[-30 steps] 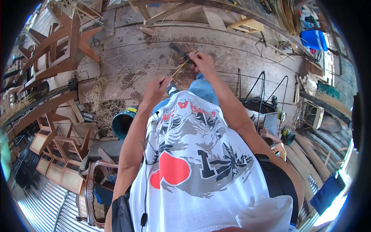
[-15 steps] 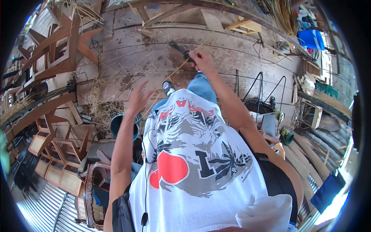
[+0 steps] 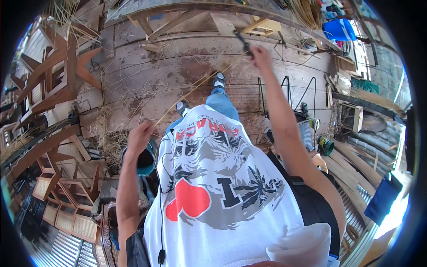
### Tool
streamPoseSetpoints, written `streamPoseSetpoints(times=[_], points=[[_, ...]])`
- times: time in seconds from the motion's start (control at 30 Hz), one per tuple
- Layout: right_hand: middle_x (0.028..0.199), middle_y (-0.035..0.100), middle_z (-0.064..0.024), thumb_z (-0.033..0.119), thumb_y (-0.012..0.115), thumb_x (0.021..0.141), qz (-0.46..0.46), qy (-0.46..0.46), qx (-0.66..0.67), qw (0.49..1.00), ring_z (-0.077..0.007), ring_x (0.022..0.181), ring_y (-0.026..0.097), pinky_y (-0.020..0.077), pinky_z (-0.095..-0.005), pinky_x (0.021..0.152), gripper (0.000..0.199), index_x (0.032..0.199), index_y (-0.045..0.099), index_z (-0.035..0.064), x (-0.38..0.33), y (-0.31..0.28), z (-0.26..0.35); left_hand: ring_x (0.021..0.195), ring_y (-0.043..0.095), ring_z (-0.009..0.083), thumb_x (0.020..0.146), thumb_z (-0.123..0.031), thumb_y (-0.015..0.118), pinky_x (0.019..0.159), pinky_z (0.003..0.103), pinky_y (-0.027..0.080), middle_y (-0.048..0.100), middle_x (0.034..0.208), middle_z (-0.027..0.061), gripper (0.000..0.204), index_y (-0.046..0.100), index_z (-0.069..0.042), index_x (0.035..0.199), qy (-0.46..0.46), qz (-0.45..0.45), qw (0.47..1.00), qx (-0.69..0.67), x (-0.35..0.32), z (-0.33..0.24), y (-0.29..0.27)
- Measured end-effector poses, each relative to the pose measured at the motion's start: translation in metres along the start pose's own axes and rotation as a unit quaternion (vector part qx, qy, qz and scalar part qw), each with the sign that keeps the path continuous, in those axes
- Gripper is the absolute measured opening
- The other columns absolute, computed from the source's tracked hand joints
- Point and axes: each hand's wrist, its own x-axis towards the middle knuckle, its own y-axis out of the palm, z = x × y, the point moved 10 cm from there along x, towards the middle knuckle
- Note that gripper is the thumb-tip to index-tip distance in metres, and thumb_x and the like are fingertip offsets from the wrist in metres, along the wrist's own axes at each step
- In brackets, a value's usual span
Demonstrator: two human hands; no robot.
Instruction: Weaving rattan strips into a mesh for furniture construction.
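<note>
Closed narrowly, the left hand (image 3: 141,135) was held at near left, the near end of a thin, straw-coloured cane strip (image 3: 195,87) apparently pinched in its curled fingers. In the right hand (image 3: 261,58), extended to the far right, a dark, knife-like tool (image 3: 243,42) was gripped in a closed fist, its tip pointed toward the far left.

Between the two hands the strip was stretched out almost straight, its long axis slanted from near left to far right. From the left hand it was led away to the far right; from the right hand it lay to the near left. By the left hand its visible length was met directly, while whether its far end was also caught by the right hand could not be told through the blur.

Below the strip, the plank floor (image 3: 155,66) and a pair of shoes (image 3: 219,80) were seen. Just beside the left forearm, a teal bucket (image 3: 146,171) was partly covered; loose fibre scraps (image 3: 106,124) were strewn to its far left.
</note>
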Motion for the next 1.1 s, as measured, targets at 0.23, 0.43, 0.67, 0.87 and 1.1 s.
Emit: streamPoseSetpoints(times=[0.23,0.43,0.67,0.87,1.1], points=[[0.085,0.083,-0.0067,0.053,0.085,0.12,-0.043,0.024,0.006,0.999,-0.011,0.056,0.067,0.048,-0.0298,0.048,0.045,0.121,0.087,0.0077,0.097,-0.18,-0.057,0.115,0.082,0.056,0.121,-0.043,0.078,0.094,0.064,0.065,0.086,0.117,0.0295,0.038,0.084,-0.006,0.124,-0.287,-0.058,0.885,0.361,-0.312,0.348,-0.19],[0.087,0.083,-0.0063,0.049,0.081,0.123,0.042,-0.028,-0.101,0.994,-0.0114,0.057,0.066,0.0485,-0.0299,0.049,0.043,0.124,0.086,0.0064,0.146,-0.249,0.024,0.095,0.082,0.0286,0.122,-0.045,0.083,0.083,0.043,0.069,0.086,0.108,0.0073,0.052,0.079,-0.007,0.157,-0.412,-0.461,0.77,-0.16,-0.539,0.355,-0.195],[0.096,0.087,-0.0076,0.037,0.07,0.13,0.161,-0.032,-0.073,0.984,-0.0114,0.068,0.073,0.0553,-0.0291,0.056,0.033,0.132,0.079,0.0055,0.022,-0.053,0.013,0.115,0.072,0.0131,0.123,-0.014,0.078,0.098,0.035,0.059,0.079,0.135,0.0001,0.067,0.063,-0.016,0.188,-0.15,-0.317,0.761,-0.545,-0.105,0.268,-0.078],[0.096,0.088,-0.0121,0.034,0.063,0.133,0.232,-0.072,0.04,0.969,-0.0126,0.066,0.072,0.0569,-0.0319,0.057,0.029,0.134,0.069,0.0056,-0.07,0.021,0.079,0.066,0.046,0.004,0.125,-0.045,0.084,0.063,0.028,0.035,0.058,0.084,-0.0075,0.027,0.076,-0.019,0.12,0.076,-0.041,0.818,-0.568,0.166,-0.067,0.046],[0.101,0.084,-0.0158,0.04,0.063,0.136,0.383,0.008,0.283,0.879,-0.0155,0.069,0.067,0.0516,-0.0297,0.061,0.033,0.144,0.066,0.0083,-0.15,0.008,0.141,0.064,0.039,0.0058,0.125,-0.077,0.066,0.061,0.028,0.031,0.05,0.077,-0.0067,0.066,0.078,-0.014,0.14,0.007,0.12,0.78,-0.614,0.243,-0.19,0.162]])
